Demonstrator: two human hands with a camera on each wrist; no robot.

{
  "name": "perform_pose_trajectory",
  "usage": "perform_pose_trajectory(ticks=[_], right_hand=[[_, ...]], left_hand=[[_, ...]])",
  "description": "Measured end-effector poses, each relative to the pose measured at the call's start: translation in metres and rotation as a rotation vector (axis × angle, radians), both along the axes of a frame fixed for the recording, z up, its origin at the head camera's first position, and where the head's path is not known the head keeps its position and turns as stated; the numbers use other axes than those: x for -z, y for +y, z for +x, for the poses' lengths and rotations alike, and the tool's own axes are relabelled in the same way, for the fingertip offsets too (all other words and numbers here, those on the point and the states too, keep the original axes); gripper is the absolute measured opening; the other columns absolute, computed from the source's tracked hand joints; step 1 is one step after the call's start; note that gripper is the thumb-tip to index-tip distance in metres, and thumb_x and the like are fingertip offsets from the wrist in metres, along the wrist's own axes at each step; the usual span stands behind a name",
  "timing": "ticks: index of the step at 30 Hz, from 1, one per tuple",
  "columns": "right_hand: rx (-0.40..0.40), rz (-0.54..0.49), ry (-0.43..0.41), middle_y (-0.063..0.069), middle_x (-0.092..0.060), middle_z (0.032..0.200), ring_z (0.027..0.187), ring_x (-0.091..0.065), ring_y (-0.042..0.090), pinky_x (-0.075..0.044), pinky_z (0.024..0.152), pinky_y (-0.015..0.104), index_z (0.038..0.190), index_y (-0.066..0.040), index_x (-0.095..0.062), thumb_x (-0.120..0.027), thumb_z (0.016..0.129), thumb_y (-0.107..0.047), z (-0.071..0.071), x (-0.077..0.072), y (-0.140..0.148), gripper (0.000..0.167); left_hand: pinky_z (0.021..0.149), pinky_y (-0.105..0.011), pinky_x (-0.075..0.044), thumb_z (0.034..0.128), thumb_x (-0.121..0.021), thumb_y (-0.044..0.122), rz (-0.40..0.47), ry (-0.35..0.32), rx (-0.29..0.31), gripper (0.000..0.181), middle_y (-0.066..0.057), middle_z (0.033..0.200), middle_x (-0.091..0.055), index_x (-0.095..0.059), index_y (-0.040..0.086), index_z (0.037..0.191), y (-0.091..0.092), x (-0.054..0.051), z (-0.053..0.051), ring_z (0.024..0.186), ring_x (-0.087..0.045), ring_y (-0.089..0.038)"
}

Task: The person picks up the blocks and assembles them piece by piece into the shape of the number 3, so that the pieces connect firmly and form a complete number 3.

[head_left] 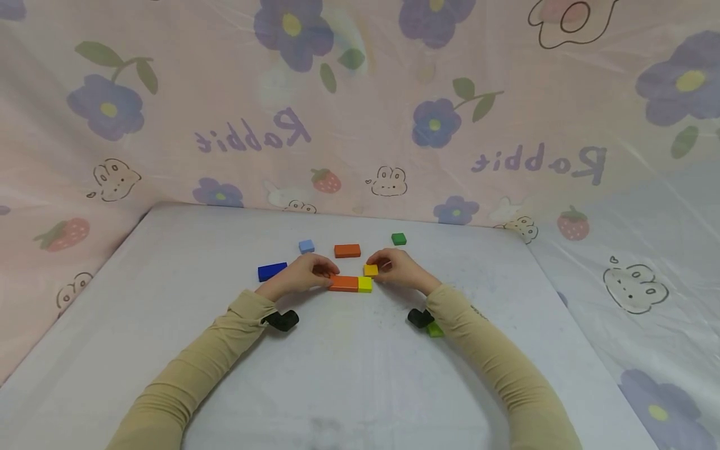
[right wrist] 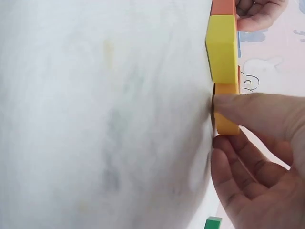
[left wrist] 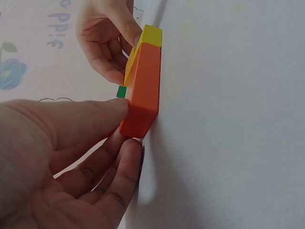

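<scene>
My left hand (head_left: 304, 273) holds the near end of an orange rectangular block (head_left: 344, 284) between thumb and fingers, as the left wrist view shows closely. A bright yellow small block (head_left: 365, 285) sits end to end with it, in line. With thumb and fingertips my right hand (head_left: 400, 270) pinches an amber-yellow square block (head_left: 370, 270) just behind the bright yellow one. In the right wrist view the amber block (right wrist: 227, 121) appears close against the yellow block (right wrist: 222, 47); whether they touch I cannot tell.
Behind the hands lie a light blue block (head_left: 306, 246), another orange block (head_left: 347, 250) and a green block (head_left: 399, 239). A dark blue block (head_left: 272, 272) lies beside the left hand. A lime green block (head_left: 435, 329) is partly covered by the right sleeve. A printed curtain (head_left: 360, 125) surrounds the white table (head_left: 337, 375).
</scene>
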State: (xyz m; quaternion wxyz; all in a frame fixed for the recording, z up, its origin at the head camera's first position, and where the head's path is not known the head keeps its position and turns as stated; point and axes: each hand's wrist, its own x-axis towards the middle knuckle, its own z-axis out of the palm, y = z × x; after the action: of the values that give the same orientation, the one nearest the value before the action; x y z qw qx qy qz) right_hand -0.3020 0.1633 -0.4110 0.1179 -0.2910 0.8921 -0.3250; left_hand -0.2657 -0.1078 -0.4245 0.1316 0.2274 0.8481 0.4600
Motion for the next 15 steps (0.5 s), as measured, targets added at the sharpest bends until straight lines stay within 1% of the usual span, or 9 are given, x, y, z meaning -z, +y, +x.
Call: perform_pose_trajectory(ticks=[5,11,15], right_hand=[[-0.005,0.018,-0.011,0.006,-0.063,0.113,0.101,-0.056,0.020,-0.048,0.089,0.031,0.116,-0.004,-0.064,-0.073,0.082,-0.002,-0.0013,0.0000,0.0013,0.035],[0.007,0.023,-0.037,0.005,-0.062,0.115,0.102,-0.056,0.019,-0.048,0.090,0.031,0.119,-0.005,-0.063,-0.069,0.083,0.003,-0.0012,-0.0001,0.0034,0.037],[0.006,0.017,-0.042,0.005,-0.063,0.115,0.102,-0.057,0.020,-0.048,0.089,0.031,0.119,-0.005,-0.063,-0.070,0.083,0.002,-0.0014,0.0001,0.0043,0.037]], left_hand=[[0.079,-0.028,-0.049,0.0872,-0.068,0.003,0.003,0.004,0.002,0.025,-0.006,0.104,-0.065,-0.067,0.001,0.112,0.0007,0.0001,-0.0003,0.086,-0.056,-0.018],[0.079,-0.028,-0.049,0.0871,-0.068,0.002,0.008,0.006,0.005,0.024,-0.007,0.103,-0.065,-0.067,0.000,0.111,0.0007,0.0006,-0.0008,0.085,-0.056,-0.018],[0.078,-0.028,-0.049,0.0870,-0.068,0.003,0.003,0.005,0.002,0.024,-0.006,0.102,-0.065,-0.067,0.000,0.111,0.0002,0.0008,-0.0008,0.085,-0.056,-0.018]])
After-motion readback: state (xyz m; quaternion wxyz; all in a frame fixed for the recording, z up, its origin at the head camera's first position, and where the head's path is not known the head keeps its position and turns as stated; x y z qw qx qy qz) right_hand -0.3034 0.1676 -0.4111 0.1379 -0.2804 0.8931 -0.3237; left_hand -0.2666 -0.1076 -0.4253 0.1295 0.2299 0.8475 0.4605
